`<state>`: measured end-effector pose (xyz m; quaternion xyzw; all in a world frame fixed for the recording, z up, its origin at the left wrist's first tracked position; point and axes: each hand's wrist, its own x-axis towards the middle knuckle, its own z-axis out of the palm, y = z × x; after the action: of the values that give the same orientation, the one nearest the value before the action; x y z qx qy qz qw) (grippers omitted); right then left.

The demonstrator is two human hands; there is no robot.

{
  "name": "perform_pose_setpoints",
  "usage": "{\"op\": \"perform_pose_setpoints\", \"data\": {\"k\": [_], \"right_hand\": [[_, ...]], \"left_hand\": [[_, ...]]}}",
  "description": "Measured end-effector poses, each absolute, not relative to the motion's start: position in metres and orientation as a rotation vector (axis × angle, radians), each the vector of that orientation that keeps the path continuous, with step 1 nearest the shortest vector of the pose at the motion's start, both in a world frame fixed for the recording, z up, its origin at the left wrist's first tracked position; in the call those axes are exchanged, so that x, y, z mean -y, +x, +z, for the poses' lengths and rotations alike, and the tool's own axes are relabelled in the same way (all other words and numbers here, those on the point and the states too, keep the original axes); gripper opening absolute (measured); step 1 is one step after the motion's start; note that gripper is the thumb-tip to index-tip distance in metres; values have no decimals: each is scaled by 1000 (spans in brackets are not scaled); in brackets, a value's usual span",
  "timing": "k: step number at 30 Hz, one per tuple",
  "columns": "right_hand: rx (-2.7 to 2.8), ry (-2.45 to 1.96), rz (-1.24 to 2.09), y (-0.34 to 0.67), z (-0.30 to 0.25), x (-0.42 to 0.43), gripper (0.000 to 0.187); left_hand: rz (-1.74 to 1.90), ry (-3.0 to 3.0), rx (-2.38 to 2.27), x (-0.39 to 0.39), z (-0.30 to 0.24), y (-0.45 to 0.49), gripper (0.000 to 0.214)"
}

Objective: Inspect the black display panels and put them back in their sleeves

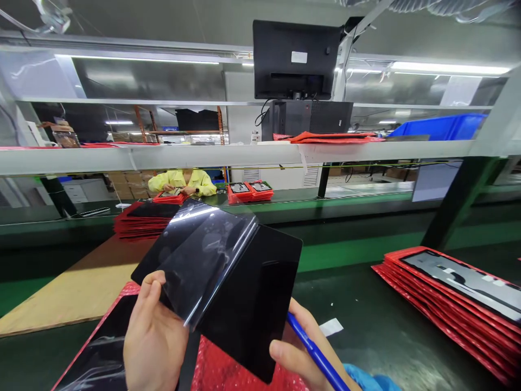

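A glossy black rectangular panel (pixel 252 293) is held up tilted in front of me. Clear plastic film (pixel 207 244) covers its left part and is folded back along a crease near the middle. My left hand (pixel 152 331) grips the panel's lower left edge, thumb on top near the film. My right hand (pixel 303 347) holds the lower right edge with the thumb in front. A blue pen (pixel 315 353) is also held in my right hand, between thumb and fingers. Below the panel lie a red bubble-wrap sheet (pixel 240 369) and another film-covered black panel (pixel 97 347).
To the right rises a stack of red sleeves (pixel 448 304) with a grey-and-black panel on top. Another red stack (pixel 142 220) stands beyond a brown board (pixel 81 277). A paper scrap (pixel 331 327) lies on the bench. A co-worker in yellow (pixel 183 182) sits opposite, beyond the shelf beam (pixel 203 156).
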<state>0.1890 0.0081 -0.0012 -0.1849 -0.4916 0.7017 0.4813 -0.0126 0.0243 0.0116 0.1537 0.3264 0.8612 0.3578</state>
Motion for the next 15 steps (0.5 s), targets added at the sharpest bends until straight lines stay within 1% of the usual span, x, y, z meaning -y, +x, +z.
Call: {"op": "perform_pose_setpoints", "data": {"k": [1, 4, 6, 8, 11, 15], "right_hand": [[1194, -498, 1697, 190, -1, -8, 47], [1146, -612, 1674, 192, 0, -9, 40], [1138, -672, 1645, 194, 1, -9, 36], [1188, -714, 1600, 197, 2, -10, 31], [1263, -711, 1524, 201, 2, -10, 32], [1199, -703, 1474, 203, -1, -8, 34]], "left_hand": [[2207, 385, -864, -25, 12, -16, 10], [2233, 343, -953, -29, 11, -28, 24], [2293, 311, -998, -33, 9, -35, 27], [2339, 330, -995, -37, 6, -40, 21], [2361, 450, -938, -40, 0, -43, 9], [2309, 585, -924, -41, -8, -46, 11]]}}
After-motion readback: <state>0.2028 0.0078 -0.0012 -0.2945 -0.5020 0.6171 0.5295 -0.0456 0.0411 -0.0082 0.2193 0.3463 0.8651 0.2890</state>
